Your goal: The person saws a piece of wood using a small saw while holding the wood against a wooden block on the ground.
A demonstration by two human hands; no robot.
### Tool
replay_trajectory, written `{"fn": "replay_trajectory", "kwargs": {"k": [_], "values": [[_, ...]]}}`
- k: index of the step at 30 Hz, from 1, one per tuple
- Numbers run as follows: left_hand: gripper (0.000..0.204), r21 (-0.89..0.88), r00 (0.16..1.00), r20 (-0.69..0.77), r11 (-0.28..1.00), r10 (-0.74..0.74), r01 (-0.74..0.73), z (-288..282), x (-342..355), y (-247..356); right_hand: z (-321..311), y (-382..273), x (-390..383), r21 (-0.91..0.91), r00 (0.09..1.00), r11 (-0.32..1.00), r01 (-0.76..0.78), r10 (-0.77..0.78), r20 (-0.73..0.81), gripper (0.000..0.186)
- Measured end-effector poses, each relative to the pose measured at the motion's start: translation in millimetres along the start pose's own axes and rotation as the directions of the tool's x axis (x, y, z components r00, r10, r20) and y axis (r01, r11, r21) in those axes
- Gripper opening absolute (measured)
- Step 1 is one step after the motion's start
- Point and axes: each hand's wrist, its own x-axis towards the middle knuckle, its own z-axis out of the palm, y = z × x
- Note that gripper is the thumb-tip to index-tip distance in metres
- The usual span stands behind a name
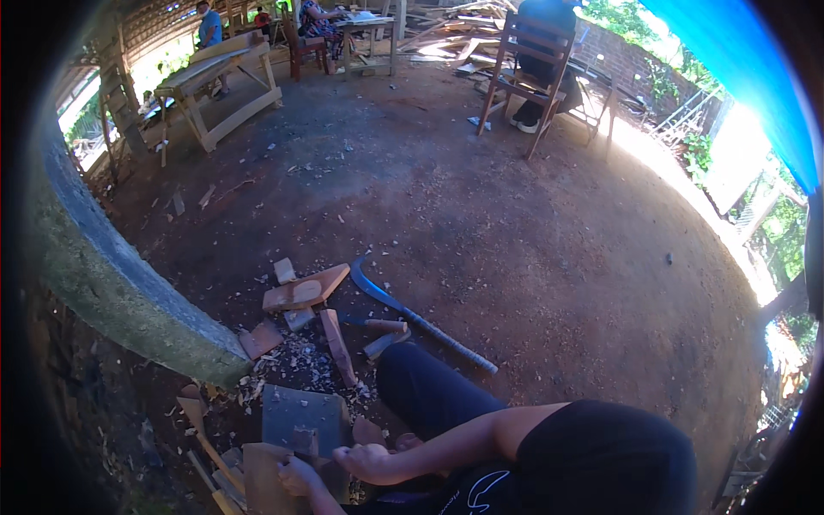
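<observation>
At the bottom, my left hand (298, 475) is closed over the edge of a flat brown wooden piece (262, 485). Just right of it, my right hand (365, 461) is closed on a dark, narrow thing; I cannot make out what it is. Beyond my hands is a grey block (292, 408). Loose wood offcuts (313, 292), a long reddish wood piece (337, 343) and shavings lie past the block. A large curved blade with a long wrapped handle (442, 339) lies on the ground beside my bent knee (412, 378).
A concrete post (129, 292) stands close on my left. Workbenches (219, 60) and tables (365, 23) are at the back. A person (549, 51) sits on a wooden chair (506, 73) at back right; others are farther left. Planks (438, 26) are piled behind. A blue tarp (730, 51) hangs right.
</observation>
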Motion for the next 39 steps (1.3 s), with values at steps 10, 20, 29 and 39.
{"fn": "replay_trajectory", "kwargs": {"k": [10,20,29,39], "values": [[0.041,0.048,0.999,0.040,0.999,0.024,-0.026,-30.8,-36.0,35.7,8.0,-18.2,60.5,-0.037,1.000,0.999,-0.022,0.022,0.001,0.027],[0.041,0.016,0.999,-0.007,0.999,0.034,-0.033,8.3,1.7,0.9,4.5,-27.0,53.8,-0.099,1.000,0.995,0.013,-0.012,0.012,0.028],[0.040,-0.003,0.992,-0.111,0.998,0.056,-0.056,18.3,8.9,-15.3,-2.7,-23.2,9.2,-0.117,0.995,0.993,-0.021,0.032,0.089,0.027],[0.037,0.013,0.970,-0.212,0.993,0.120,-0.120,22.8,6.2,-16.3,-6.2,-23.4,15.9,-0.120,0.990,0.987,0.104,-0.092,0.106,0.026]]}}
